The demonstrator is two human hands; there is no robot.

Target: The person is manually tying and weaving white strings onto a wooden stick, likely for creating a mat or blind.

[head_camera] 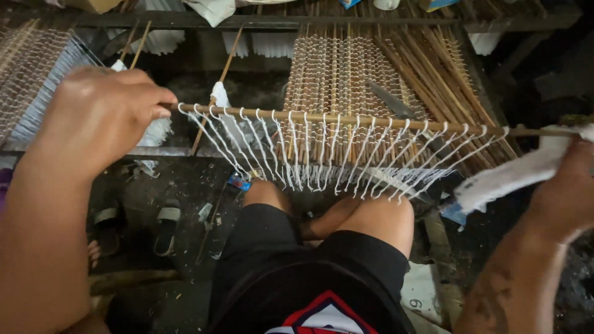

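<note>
A long thin bamboo stick is held level in the air, above the person's knees and in front of a low wooden frame. White string is looped along the stick, and the loops run down together toward the lap like a little net.

The left hand is curled shut around the left end of the stick, with the thumb tip pressed on the wood. The right hand is closed on a white strip of cloth or paper right at the right end of the stick. I cannot tell if it pinches the stick too.

It looks like the step in hand is holding the looped stick tight and working at its right end. The next move seems to need both hands to keep the stick level so no loop slides off.

Behind the stick, a mat of sticks tied with string lies on the frame, with loose bamboo sticks and a grey blade on it. Sandals sit on the floor near the left.
</note>
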